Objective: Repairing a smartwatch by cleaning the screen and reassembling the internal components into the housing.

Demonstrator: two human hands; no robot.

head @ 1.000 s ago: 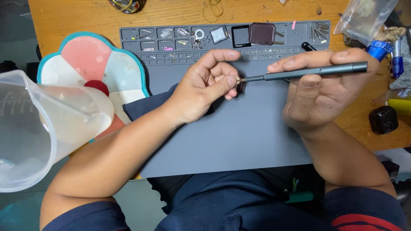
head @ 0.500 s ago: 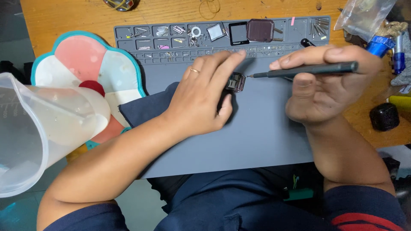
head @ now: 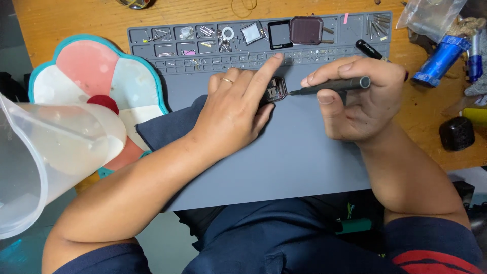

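On grey mat (head: 284, 167), small dark square casing (head: 276, 90) lies open.

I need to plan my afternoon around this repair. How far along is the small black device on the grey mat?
Done: it is already opened; a square screen piece, a dark cover and small screws lie in the mat's tray compartments. In hand: the left hand steadies the small black device while the right hand points a dark screwdriver at its edge. Left: reassembly; the parts are still apart.

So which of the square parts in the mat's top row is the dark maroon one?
The maroon square part, rightmost of three; the other two are a pale one and a black-framed one.
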